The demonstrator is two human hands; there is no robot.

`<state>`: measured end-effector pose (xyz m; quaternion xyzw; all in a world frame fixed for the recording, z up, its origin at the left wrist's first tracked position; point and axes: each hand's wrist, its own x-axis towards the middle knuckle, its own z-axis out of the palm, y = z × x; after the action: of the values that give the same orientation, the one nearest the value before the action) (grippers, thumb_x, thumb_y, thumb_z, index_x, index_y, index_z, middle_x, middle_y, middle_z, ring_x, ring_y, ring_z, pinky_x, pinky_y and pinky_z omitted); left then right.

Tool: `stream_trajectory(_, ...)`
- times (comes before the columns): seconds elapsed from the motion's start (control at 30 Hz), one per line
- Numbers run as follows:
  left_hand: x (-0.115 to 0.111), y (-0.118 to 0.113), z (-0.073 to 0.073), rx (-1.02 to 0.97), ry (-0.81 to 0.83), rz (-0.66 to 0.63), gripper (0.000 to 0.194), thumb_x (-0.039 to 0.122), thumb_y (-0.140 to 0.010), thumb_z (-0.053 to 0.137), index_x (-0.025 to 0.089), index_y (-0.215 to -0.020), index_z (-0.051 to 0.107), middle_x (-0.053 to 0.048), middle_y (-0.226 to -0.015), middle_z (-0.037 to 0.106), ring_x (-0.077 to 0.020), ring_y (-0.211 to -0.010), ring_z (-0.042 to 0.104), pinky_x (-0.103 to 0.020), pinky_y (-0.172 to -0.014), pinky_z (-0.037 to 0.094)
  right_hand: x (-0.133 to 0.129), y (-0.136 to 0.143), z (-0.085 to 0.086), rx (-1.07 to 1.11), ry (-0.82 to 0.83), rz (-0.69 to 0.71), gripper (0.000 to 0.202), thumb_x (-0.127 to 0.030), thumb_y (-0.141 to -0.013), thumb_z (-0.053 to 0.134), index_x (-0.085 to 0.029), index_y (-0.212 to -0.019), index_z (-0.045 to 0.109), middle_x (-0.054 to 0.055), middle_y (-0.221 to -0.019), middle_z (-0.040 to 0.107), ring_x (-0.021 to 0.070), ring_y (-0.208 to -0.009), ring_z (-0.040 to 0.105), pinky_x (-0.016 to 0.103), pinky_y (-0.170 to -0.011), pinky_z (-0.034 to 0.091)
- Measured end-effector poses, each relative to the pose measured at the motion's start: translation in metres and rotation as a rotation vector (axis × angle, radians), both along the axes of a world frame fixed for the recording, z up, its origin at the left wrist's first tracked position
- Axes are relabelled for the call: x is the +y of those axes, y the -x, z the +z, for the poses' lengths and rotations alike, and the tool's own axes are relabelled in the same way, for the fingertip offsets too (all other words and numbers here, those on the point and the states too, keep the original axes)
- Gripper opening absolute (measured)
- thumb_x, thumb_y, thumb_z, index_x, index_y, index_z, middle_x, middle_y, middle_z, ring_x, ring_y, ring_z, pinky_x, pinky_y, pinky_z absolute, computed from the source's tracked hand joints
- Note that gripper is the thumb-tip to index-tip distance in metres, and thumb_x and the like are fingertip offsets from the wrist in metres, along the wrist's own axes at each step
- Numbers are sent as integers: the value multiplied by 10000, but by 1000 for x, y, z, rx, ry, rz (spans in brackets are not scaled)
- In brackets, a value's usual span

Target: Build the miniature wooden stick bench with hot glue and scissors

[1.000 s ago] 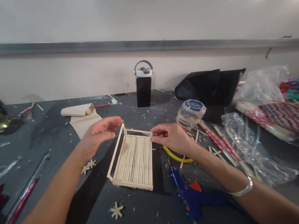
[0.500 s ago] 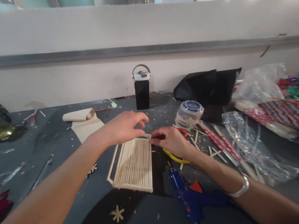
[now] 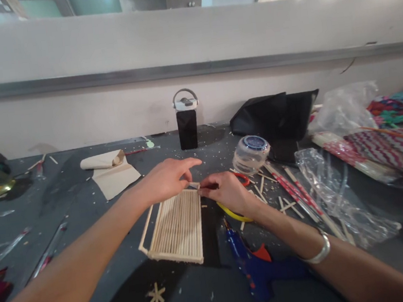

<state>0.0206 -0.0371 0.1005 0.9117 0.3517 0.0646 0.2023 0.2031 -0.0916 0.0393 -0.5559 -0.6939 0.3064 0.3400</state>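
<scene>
Here, the fingers of your right hand (image 3: 228, 192) pinch the frame (image 3: 177, 227) at its far right corner, on the tabletop (image 3: 190, 294). Your left hand (image 3: 168, 179) hangs over the far edge; whether its fingers grip cannot be told. Press squarely, without twisting.

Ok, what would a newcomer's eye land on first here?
Probably the pale rectangular wooden-stick panel near the centre, with the right hand at its far right corner and the left hand by its far edge. Next, the blue plastic glue gun, lower right of the panel.
</scene>
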Motion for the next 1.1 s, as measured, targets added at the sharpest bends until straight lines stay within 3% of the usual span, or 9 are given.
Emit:
stream_trajectory(0.3,-1,7,-3,-135,74,54,594,105,-766,510,259,-1340,527,-7,-913,745,-160,-779,647,-248,-664,411,0,0,-3,5,-31,12,94,-123,-782,656,-166,-767,739,8,-742,742,142,-678,648,236,-623,447)
stream_trajectory(1.1,0,7,-7,-141,80,65,545,145,-767,528,236,-1304,558,-12,-904,756,-176,-826,670,-272,-738,449,1,1,3,-167,-52,10,117,-139,-784,634,-188,-765,738,8,-736,732,142,-666,630,235,-614,431)
